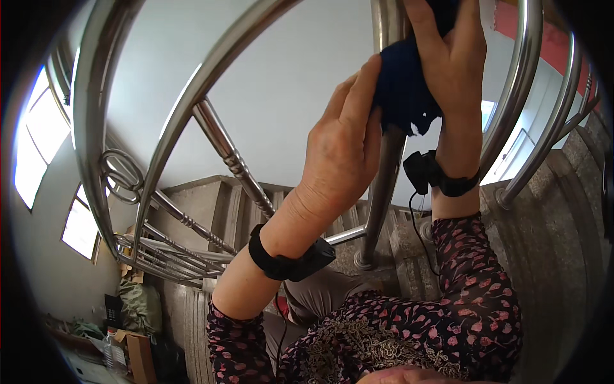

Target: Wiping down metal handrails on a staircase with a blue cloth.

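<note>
A dark blue cloth (401,83) with a ragged, torn lower edge is wrapped against an upright steel post (385,166) of the stair railing. My left hand (342,137) presses the cloth from the left side, fingers together and pointing up along it. Higher up on the right, my right hand (451,70) grips the same cloth, and some of it shows between thumb and fingers. The tips of the right fingers run out of view at the top edge. A black strap with a small box sits on each wrist.
Curved steel handrails (192,86) arch on the left, with thinner bars and rings below. More posts (521,70) rise at the right. Concrete steps (537,237) lie beneath. Bags, a cardboard box (141,358) and a plastic bottle (114,351) stand at lower left.
</note>
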Action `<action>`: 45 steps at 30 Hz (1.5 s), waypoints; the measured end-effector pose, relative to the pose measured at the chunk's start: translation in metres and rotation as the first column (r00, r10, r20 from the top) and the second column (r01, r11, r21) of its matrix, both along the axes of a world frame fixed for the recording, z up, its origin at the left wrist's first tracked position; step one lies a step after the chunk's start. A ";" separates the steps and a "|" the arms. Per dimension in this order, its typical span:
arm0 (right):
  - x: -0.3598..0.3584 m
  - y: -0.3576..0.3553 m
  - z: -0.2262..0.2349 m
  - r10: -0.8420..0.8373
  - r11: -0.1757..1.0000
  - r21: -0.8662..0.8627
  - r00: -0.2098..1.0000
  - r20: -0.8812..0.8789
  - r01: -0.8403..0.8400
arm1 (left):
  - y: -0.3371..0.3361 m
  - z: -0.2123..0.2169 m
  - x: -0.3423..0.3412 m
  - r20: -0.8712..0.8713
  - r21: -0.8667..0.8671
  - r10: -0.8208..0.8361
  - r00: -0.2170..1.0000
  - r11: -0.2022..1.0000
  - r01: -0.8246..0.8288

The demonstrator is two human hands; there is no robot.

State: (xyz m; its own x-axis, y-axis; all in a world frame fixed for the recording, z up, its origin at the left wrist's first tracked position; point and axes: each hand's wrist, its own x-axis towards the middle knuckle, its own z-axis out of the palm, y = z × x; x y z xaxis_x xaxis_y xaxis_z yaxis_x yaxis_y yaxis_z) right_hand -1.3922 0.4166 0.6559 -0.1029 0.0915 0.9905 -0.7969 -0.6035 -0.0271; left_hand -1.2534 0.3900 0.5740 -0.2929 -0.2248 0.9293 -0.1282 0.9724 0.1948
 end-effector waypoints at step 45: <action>0.012 0.055 -0.370 -0.283 0.337 0.929 0.924 0.257 -0.155 | -0.004 -0.270 0.034 0.303 0.652 -0.118 0.946 0.749 -0.116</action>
